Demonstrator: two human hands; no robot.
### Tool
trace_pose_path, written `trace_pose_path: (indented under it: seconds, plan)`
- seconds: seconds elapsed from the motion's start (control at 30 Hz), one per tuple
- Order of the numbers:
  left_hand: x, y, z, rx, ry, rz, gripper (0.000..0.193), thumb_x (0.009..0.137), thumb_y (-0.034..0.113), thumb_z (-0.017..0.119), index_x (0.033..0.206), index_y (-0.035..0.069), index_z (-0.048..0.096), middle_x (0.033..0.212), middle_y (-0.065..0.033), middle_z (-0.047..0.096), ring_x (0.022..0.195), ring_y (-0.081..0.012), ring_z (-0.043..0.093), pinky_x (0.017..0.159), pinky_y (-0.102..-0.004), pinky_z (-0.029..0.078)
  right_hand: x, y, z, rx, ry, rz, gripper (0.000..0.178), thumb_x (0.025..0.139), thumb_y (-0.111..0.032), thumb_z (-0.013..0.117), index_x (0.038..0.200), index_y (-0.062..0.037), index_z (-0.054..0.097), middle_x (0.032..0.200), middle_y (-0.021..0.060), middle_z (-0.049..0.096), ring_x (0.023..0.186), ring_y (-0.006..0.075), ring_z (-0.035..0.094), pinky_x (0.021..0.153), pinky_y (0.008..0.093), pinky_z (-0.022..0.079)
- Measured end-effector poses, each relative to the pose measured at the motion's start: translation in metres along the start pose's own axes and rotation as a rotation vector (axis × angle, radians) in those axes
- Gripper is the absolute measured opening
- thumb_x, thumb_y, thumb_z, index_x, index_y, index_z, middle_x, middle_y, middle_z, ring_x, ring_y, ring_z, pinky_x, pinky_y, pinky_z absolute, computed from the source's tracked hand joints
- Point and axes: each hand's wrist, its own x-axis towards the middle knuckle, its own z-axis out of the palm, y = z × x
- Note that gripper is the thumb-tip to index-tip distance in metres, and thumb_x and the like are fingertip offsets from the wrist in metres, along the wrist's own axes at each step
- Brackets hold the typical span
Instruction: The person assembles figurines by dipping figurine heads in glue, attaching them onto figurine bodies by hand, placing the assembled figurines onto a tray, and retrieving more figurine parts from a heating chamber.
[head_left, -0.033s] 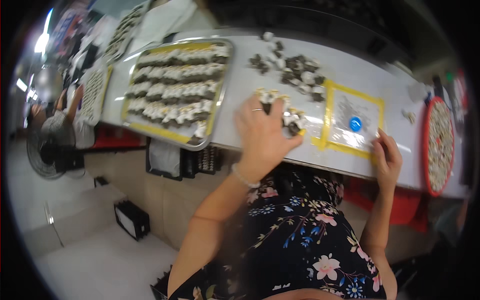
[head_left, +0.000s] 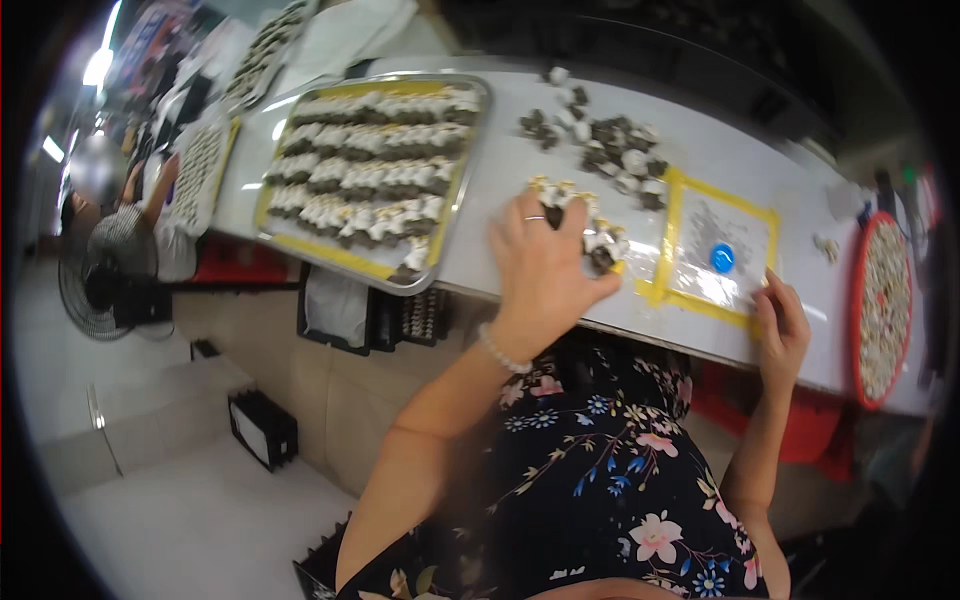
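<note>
My left hand (head_left: 548,268) reaches over a short row of small black-and-white pieces (head_left: 603,243) with yellowish tips, on the white table. Its fingers curl around the row's left end, the thumb at the near side; fingertips are partly hidden. My right hand (head_left: 782,325) rests by the near right corner of a square framed in yellow tape (head_left: 672,235), thumb and forefinger pinched together. Whatever they hold is too small to make out. Inside the square lie a round blue cap (head_left: 722,258) and scattered tiny grey bits (head_left: 712,222).
At left, a metal tray (head_left: 460,205) carries several rows of similar pieces. Loose pieces (head_left: 620,150) lie in a heap behind my hands. A red-rimmed round basket (head_left: 858,330) of small parts stands at right. A fan (head_left: 100,280) and another person (head_left: 150,200) are far left.
The whole view has shifted slightly, so the table appears a little further right. Both hands keep about the same place relative to the pieces and the taped square.
</note>
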Motion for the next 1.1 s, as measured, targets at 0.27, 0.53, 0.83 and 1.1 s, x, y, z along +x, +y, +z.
trace_pose_path:
  seconds: [0.27, 0.53, 0.83, 1.1]
  plan:
    - [0.002, -0.004, 0.0, -0.087, 0.038, -0.016, 0.064, 0.053, 0.03, 0.072, 0.104, 0.001, 0.049, 0.114, -0.029, 0.042, 0.107, -0.0403, 0.037, 0.091, -0.0512, 0.029, 0.0, 0.005, 0.001, 0.073, -0.048, 0.004, 0.027, 0.088, 0.0, 0.054, 0.115, 0.0037, 0.058, 0.088, 0.0046, 0.054, 0.083, 0.0121, 0.051, 0.077, 0.0221, 0.04]
    - [0.01, -0.013, 0.001, -0.06, 0.099, 0.018, 0.065, 0.051, 0.034, 0.074, 0.1, -0.001, 0.05, 0.111, -0.0289, 0.044, 0.106, -0.0376, 0.038, 0.09, -0.0477, 0.03, 0.004, 0.001, 0.004, 0.037, -0.031, -0.017, 0.025, 0.088, 0.0, 0.055, 0.112, 0.0041, 0.059, 0.087, 0.0059, 0.055, 0.083, 0.0127, 0.052, 0.076, 0.0223, 0.04]
    - [-0.005, -0.042, -0.031, -0.108, 0.187, 0.022, 0.07, 0.052, 0.033, 0.074, 0.106, 0.0, 0.045, 0.112, -0.0249, 0.039, 0.106, -0.0391, 0.037, 0.092, -0.051, 0.031, 0.003, 0.001, 0.003, 0.041, -0.047, -0.018, 0.024, 0.088, 0.0, 0.055, 0.111, 0.0041, 0.06, 0.087, 0.0062, 0.056, 0.082, 0.013, 0.052, 0.076, 0.0224, 0.041]
    - [-0.048, -0.203, -0.136, 0.281, 0.325, -0.305, 0.064, 0.057, 0.027, 0.072, 0.107, -0.001, 0.044, 0.104, -0.0221, 0.048, 0.1, -0.0387, 0.043, 0.09, -0.0463, 0.037, 0.002, 0.01, -0.002, 0.059, -0.07, 0.005, 0.026, 0.089, -0.002, 0.054, 0.114, 0.0044, 0.058, 0.089, 0.0046, 0.053, 0.085, 0.0123, 0.05, 0.078, 0.0226, 0.039]
